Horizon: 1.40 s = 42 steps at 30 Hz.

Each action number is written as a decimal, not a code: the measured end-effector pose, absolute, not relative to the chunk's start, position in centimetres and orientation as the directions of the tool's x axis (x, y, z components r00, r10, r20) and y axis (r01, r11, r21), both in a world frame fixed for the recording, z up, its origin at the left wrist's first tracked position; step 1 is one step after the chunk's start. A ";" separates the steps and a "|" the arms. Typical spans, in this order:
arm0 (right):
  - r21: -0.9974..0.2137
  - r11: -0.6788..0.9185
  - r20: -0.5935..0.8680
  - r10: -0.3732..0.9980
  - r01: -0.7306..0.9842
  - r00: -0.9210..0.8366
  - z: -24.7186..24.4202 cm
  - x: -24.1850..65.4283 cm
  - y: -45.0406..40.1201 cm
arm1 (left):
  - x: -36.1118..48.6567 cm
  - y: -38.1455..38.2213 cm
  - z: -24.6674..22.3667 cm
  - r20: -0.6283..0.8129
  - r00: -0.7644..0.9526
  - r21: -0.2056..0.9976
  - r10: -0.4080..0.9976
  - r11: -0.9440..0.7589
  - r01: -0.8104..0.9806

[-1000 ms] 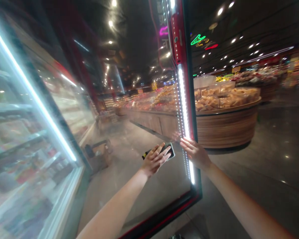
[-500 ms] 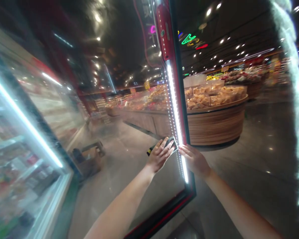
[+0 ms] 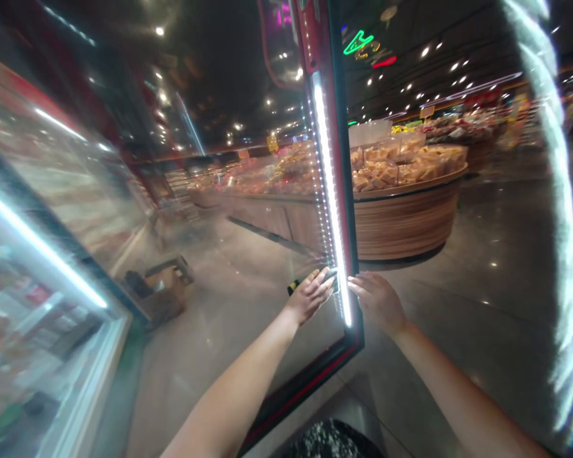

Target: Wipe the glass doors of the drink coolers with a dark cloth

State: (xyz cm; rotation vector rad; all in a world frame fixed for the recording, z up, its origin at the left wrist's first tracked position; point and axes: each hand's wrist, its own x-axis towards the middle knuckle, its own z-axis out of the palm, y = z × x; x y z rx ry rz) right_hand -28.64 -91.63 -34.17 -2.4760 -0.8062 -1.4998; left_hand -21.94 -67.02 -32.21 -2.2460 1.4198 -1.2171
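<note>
A glass cooler door point(image 3: 272, 331) with a dark and red frame stands open in front of me. A bright light strip point(image 3: 332, 191) runs down the frame. My left hand point(image 3: 311, 296) presses a dark pad with a yellow edge point(image 3: 293, 286) to the glass beside the lower part of the strip. Most of the pad is hidden under the fingers, so I cannot tell its exact kind. My right hand point(image 3: 376, 304) is closed on the outer edge of the door frame point(image 3: 356, 280), its fingertips near the strip.
On the left is the lit cooler point(image 3: 33, 356) with shelves of goods. A cardboard box point(image 3: 165, 289) shows on the floor through the glass. Beyond the door stands a rounded wood-sided display bin point(image 3: 405, 222) filled with packaged goods.
My view has shifted, and the door frame and bin sit higher in the picture. The left hand has moved slightly down the frame towards its lower corner. The right hand stays on the edge.
</note>
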 end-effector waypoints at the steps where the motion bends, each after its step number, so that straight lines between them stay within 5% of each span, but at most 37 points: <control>1: 0.144 -0.850 0.855 0.364 0.506 0.368 -34.1 -28.9 -91.7 | -21.8 -67.2 -31.7 0.525 0.181 -0.575 -0.832 -0.503 -0.645; 6: 0.081 -0.868 0.879 0.294 0.490 0.375 -34.1 -29.7 -91.5 | -20.2 -69.1 -28.8 0.639 0.213 -0.548 -0.739 -0.632 -0.548; 12: 0.029 -0.858 0.871 0.273 0.513 0.408 -36.0 -31.0 -89.8 | -23.3 -66.7 -35.2 0.496 0.220 -0.615 -0.840 -0.519 -0.594; 15: 0.004 -0.827 0.875 0.276 0.562 0.399 -36.4 -31.5 -88.5 | -24.8 -64.5 -34.6 0.491 0.224 -0.624 -0.842 -0.519 -0.584; 22: -0.058 -0.761 0.900 0.241 0.647 0.364 -37.3 -32.6 -84.5 | -26.9 -59.3 -31.4 0.765 0.294 -0.428 -0.574 -0.793 -0.434; 29: -0.094 -0.665 0.930 0.207 0.740 0.305 -37.0 -34.1 -81.2 | -28.0 -57.9 -35.5 0.553 0.071 -0.701 -0.830 -0.510 -0.499; 33: -0.107 -0.617 0.943 0.186 0.780 0.277 -36.4 -34.3 -81.0 | -28.7 -55.9 -32.2 0.658 0.186 -0.618 -0.730 -0.664 -0.420; 37: -0.153 -0.598 0.946 0.142 0.787 0.293 -36.4 -34.4 -80.4 | -31.4 -53.0 -33.9 0.812 0.223 -0.479 -0.539 -0.834 -0.273; 42: -0.188 -0.513 0.955 0.103 0.838 0.278 -35.1 -34.9 -76.8 | -32.1 -52.7 -36.1 0.673 0.167 -0.648 -0.721 -0.683 -0.336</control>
